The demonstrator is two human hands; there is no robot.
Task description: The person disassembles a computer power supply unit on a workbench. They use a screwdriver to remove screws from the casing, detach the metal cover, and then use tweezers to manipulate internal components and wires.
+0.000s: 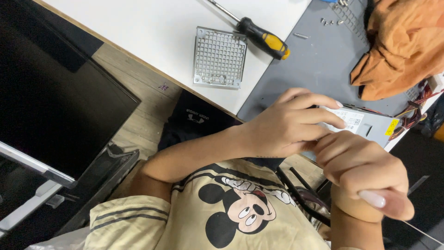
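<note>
1. Head view: the grey power supply box (370, 124) lies at the right of the frame, on the edge of the surface (152, 28), partly on a grey mat (305, 69).
2. The left hand (286, 125) rests on it, fingers curled over its near end; the right hand (365, 171) is closed just beside, and I cannot tell what it grips.
3. A metal fan grille (219, 57) already lies detached at upper centre, a yellow-and-black screwdriver (263, 37) beside it and loose screws (329, 21) further right, so disassembly looks partly done; the box's casing appears still on.
4. An orange cloth (402, 46) sits upper right.

A white rectangular label (350, 119) and a small yellow sticker (392, 127) sit on the grey metal box (374, 126).
</note>
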